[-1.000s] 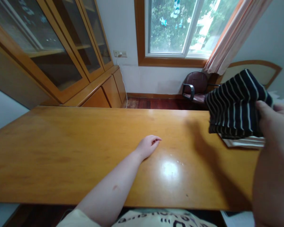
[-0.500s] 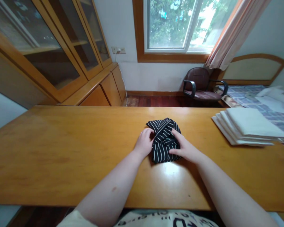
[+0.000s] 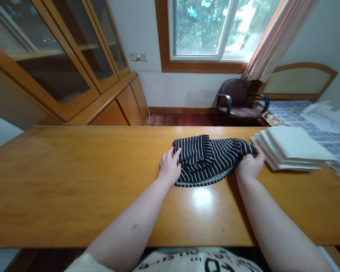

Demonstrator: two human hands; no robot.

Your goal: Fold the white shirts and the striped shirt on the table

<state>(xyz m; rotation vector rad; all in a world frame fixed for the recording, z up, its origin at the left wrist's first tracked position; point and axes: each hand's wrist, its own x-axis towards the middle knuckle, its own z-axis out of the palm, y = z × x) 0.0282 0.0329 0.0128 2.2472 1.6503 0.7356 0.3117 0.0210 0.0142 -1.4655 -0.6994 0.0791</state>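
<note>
A black cloth garment with thin white stripes [image 3: 198, 160] lies partly spread on the wooden table. Its left part is folded over in layers, while the right part stretches out to a gathered end. My left hand [image 3: 170, 166] rests against the garment's left edge, fingers apart and partly on the fabric. At the far right end, my right hand [image 3: 251, 162] is closed on the gathered corner, pulling it taut and slightly raised. Which kind of garment it is cannot be made out.
A stack of folded white sheets [image 3: 297, 145] sits at the table's right, close to my right hand. Beyond the wooden table [image 3: 73, 181] are an office chair [image 3: 236, 98], a bed [image 3: 294, 113] and a glass-door cabinet [image 3: 102, 87].
The bunched garment has been opened out to the right. My right hand has moved right, drawing its end along; my left hand stays near the left edge with its fingers more extended.
</note>
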